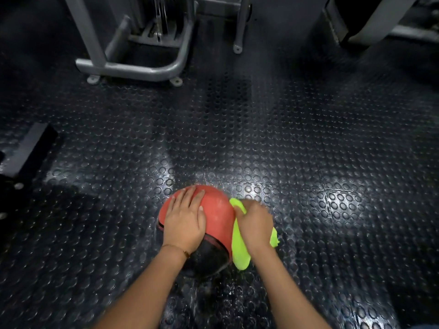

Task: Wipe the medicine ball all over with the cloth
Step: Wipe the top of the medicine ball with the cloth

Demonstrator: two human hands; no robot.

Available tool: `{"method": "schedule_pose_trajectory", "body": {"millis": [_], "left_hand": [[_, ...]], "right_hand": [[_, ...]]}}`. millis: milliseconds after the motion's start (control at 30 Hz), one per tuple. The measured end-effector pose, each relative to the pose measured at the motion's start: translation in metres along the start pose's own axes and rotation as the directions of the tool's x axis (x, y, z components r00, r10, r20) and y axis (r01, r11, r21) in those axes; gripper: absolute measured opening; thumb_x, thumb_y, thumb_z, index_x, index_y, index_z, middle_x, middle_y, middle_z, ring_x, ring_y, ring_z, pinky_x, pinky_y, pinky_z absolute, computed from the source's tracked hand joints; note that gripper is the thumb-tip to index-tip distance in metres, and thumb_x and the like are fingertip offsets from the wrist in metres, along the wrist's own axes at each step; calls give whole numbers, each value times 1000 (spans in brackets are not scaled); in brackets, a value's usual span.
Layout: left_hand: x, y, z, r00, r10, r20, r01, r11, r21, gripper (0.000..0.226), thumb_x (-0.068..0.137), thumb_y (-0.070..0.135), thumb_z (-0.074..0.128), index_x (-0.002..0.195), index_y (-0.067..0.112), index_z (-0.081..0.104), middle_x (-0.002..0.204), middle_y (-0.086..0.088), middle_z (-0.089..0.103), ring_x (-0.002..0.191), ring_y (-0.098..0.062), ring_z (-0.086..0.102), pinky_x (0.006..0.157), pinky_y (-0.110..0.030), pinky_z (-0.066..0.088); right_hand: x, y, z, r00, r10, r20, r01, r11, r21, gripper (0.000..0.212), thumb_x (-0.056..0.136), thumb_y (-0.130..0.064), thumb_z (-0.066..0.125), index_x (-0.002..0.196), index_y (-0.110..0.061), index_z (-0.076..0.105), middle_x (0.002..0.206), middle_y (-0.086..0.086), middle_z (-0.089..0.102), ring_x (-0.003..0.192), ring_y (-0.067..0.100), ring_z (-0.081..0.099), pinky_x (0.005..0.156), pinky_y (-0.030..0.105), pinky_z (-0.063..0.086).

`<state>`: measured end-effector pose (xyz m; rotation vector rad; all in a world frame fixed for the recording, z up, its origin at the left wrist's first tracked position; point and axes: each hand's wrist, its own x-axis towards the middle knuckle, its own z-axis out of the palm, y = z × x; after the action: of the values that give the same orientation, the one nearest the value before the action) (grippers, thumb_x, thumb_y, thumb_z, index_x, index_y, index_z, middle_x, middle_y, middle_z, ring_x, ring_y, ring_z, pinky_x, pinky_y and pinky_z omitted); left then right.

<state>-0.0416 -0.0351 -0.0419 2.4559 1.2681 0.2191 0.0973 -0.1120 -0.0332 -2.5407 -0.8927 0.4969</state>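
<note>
Medicine ball [218, 210] under flat left hand [184, 219]; right hand [255, 224] holds cloth [240, 251] against it.

Medicine ball [218, 210]: red upper panel matt, dull, rubber-like; lower panel black, slightly shinier. Cloth [238, 250]: neon yellow-green, soft fabric, matt, limp folds. Floor [308, 162]: black rubber, raised round studs, glossy under the light. Machine frame [133, 70]: grey painted metal tube, smooth, satin. Bracelet [177, 248] on my wrist: thin, with a shiny gold-coloured piece.
</note>
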Motion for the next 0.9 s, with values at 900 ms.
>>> {"method": "schedule_pose_trajectory", "body": {"millis": [900], "left_hand": [[21, 10, 0, 984, -176, 1, 175, 981, -85, 80, 75, 42, -2, 138, 19, 43, 146, -3, 40, 137, -20, 31, 116, -35, 16]], "right_hand": [[-33, -24, -9, 926, -368, -85, 358, 927, -114, 29, 80, -42, 51, 87, -23, 71, 83, 1, 68, 74, 27, 63, 62, 37, 50]]}}
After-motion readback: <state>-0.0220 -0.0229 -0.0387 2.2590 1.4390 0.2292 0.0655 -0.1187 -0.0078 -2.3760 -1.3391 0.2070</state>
